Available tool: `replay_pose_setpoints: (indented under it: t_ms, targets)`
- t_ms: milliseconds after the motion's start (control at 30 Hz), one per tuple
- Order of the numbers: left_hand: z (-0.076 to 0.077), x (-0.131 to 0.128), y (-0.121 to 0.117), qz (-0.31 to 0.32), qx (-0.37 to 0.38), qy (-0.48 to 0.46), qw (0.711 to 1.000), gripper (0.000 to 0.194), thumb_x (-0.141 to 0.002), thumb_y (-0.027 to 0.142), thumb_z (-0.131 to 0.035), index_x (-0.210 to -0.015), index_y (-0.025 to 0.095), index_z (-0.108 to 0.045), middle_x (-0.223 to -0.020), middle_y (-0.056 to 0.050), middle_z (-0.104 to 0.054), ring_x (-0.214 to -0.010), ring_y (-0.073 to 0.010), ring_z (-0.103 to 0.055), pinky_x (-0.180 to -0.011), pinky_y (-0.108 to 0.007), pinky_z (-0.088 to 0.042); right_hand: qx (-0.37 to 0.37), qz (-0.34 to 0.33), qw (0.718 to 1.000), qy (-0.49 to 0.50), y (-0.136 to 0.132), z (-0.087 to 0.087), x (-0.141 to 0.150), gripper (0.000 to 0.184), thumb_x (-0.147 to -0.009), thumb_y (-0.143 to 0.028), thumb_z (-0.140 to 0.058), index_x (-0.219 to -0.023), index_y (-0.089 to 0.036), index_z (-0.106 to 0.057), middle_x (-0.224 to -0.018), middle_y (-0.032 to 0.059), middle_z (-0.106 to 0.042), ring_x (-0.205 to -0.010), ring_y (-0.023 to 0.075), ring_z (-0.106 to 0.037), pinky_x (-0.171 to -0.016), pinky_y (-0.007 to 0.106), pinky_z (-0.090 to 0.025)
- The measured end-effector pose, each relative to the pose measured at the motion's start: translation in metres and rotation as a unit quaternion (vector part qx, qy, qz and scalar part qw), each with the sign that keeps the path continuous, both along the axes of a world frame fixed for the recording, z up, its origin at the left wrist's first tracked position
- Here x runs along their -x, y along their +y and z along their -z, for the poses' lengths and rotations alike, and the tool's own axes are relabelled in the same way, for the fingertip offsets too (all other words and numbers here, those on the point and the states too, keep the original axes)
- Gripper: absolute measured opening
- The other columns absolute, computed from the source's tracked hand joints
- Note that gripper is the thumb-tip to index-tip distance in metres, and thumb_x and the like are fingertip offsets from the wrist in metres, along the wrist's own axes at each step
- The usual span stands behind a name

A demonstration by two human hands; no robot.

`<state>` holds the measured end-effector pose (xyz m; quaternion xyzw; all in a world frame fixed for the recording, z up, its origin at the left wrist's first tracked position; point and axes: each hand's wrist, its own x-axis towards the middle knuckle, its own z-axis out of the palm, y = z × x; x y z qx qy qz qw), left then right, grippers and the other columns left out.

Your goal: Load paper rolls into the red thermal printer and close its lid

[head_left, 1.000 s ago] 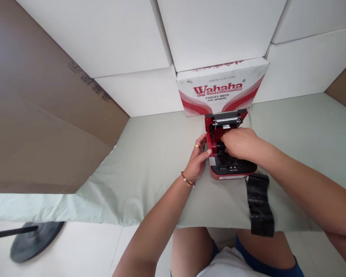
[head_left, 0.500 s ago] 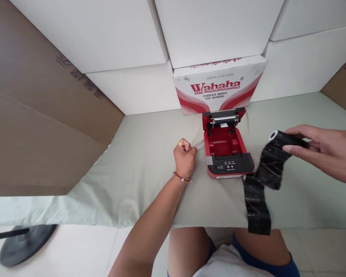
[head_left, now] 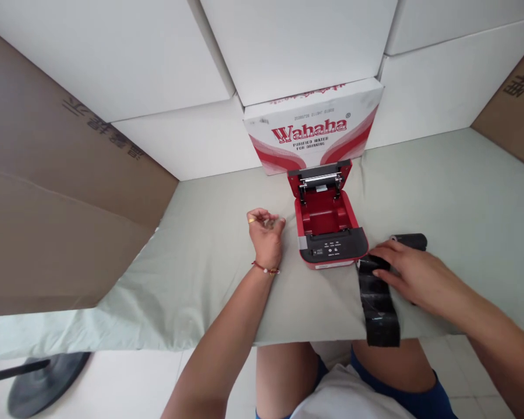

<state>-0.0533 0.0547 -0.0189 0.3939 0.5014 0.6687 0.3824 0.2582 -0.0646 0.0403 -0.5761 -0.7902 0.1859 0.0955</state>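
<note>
A red and black label printer (head_left: 329, 250) stands on the cloth with its lid up and its red bay bare. To its left, my left hand (head_left: 265, 233) rests with fingers curled and thumb near the fingertips; a small bit between them is too unclear to name. At the printer's front right corner, my right hand (head_left: 404, 270) has thumb and fingers closed around one rolled end of a black ribbon (head_left: 379, 308). The ribbon's loose length runs down to the table edge. Its other roll (head_left: 413, 241) lies just behind my right hand, partly covered.
A white and red Wahaha carton (head_left: 310, 137) stands right behind the printer, against stacked white boxes (head_left: 305, 46). Brown cardboard boxes flank the table at left (head_left: 70, 221) and right (head_left: 513, 99). Pale green cloth (head_left: 192, 262) covers the tabletop.
My right hand has put the larger ribbon roll down on the cloth and moved left to the end beside the printer. My left fist has loosened slightly.
</note>
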Motion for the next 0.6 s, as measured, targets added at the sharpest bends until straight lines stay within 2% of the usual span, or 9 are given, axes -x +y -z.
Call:
replay_pose_setpoints:
  t_ms: [67,133,200,267,333,400,467,533,600]
  targets:
    - [0.003,0.001,0.001,0.0,-0.034,0.008,0.999,0.058,-0.061,0.004,-0.073,-0.109,0.027,-0.052,-0.122,-0.002,-0.053,-0.12,-0.0149,-0.062,-0.119,-0.037,-0.051,0.019,-0.003,1.0,0.012,-0.004,-0.002,-0.001,0.028,-0.099,-0.03,-0.06,-0.117,-0.028,-0.082,-0.116,0.0097,-0.079,-0.091,0.0258,-0.079,-0.078,0.037,-0.065]
    - [0.007,0.0,0.0,0.017,-0.052,0.01,0.998,0.063,-0.058,0.001,-0.064,-0.114,0.028,-0.053,-0.132,-0.004,-0.05,-0.141,-0.018,-0.054,-0.133,-0.042,-0.039,0.049,-0.036,0.996,0.071,-0.005,-0.02,-0.011,0.026,-0.1,-0.035,-0.061,-0.116,-0.031,-0.082,-0.114,0.0088,-0.08,-0.09,0.0263,-0.078,-0.08,0.039,-0.066]
    - [0.01,-0.003,-0.002,0.037,-0.057,0.016,0.998,0.061,-0.056,0.001,-0.058,-0.111,0.027,-0.054,-0.133,-0.005,-0.049,-0.149,-0.0188,-0.049,-0.136,-0.042,-0.036,0.064,-0.055,0.987,0.139,-0.003,-0.049,-0.022,0.026,-0.101,-0.045,-0.065,-0.119,-0.037,-0.081,-0.113,0.0063,-0.08,-0.075,0.0228,-0.074,-0.069,0.037,-0.064]
    - [0.011,-0.005,-0.004,0.045,-0.059,0.027,0.997,0.053,-0.056,0.001,-0.056,-0.103,0.026,-0.053,-0.131,-0.005,-0.05,-0.151,-0.0191,-0.047,-0.135,-0.041,-0.037,0.05,-0.04,0.981,0.181,0.007,-0.079,-0.026,0.031,-0.097,-0.056,-0.072,-0.124,-0.043,-0.08,-0.101,0.0036,-0.08,-0.054,0.0181,-0.06,-0.047,0.034,-0.053]
    - [0.01,-0.006,-0.007,0.036,-0.062,0.05,0.996,0.045,-0.058,0.001,-0.057,-0.096,0.025,-0.051,-0.126,-0.005,-0.051,-0.147,-0.0205,-0.05,-0.133,-0.042,-0.039,0.031,-0.018,0.981,0.19,0.024,-0.099,-0.016,0.039,-0.094,-0.063,-0.073,-0.125,-0.04,-0.081,-0.085,0.0023,-0.076,-0.049,0.0173,-0.053,-0.042,0.034,-0.046]
    - [0.005,-0.006,-0.011,0.015,-0.072,0.095,0.993,0.037,-0.061,0.001,-0.058,-0.089,0.024,-0.051,-0.123,-0.005,-0.052,-0.14,-0.0225,-0.054,-0.129,-0.044,-0.041,0.019,0.003,0.985,0.173,0.048,-0.104,0.006,0.043,-0.096,-0.061,-0.068,-0.126,-0.033,-0.082,-0.087,0.0029,-0.078,-0.056,0.0189,-0.061,-0.054,0.035,-0.054]
    - [-0.003,-0.006,-0.017,-0.01,-0.09,0.157,0.983,0.031,-0.065,0.001,-0.058,-0.086,0.023,-0.053,-0.123,-0.006,-0.054,-0.133,-0.0238,-0.056,-0.123,-0.046,-0.044,-0.002,0.018,0.989,0.144,0.07,-0.098,0.032,0.04,-0.097,-0.048,-0.065,-0.129,-0.029,-0.081,-0.106,0.0046,-0.083,-0.074,0.0214,-0.072,-0.073,0.037,-0.061]
    - [-0.012,-0.008,-0.026,-0.037,-0.123,0.212,0.969,0.028,-0.071,0.0,-0.057,-0.087,0.023,-0.056,-0.12,-0.006,-0.056,-0.125,-0.0233,-0.06,-0.116,-0.044,-0.047,-0.018,0.02,0.996,0.089,0.088,-0.088,0.055,0.041,-0.097,-0.036,-0.062,-0.132,-0.027,-0.08,-0.123,0.0055,-0.083,-0.095,0.0248,-0.078,-0.09,0.039,-0.061]
    - [-0.019,-0.011,-0.036,-0.05,-0.176,0.252,0.95,0.029,-0.077,-0.001,-0.057,-0.092,0.024,-0.06,-0.118,-0.005,-0.057,-0.12,-0.0226,-0.062,-0.11,-0.043,-0.051,-0.019,0.014,1.0,0.012,0.099,-0.082,0.073,0.042,-0.098,-0.03,-0.06,-0.136,-0.025,-0.078,-0.131,0.0074,-0.081,-0.109,0.0287,-0.078,-0.097,0.041,-0.059]
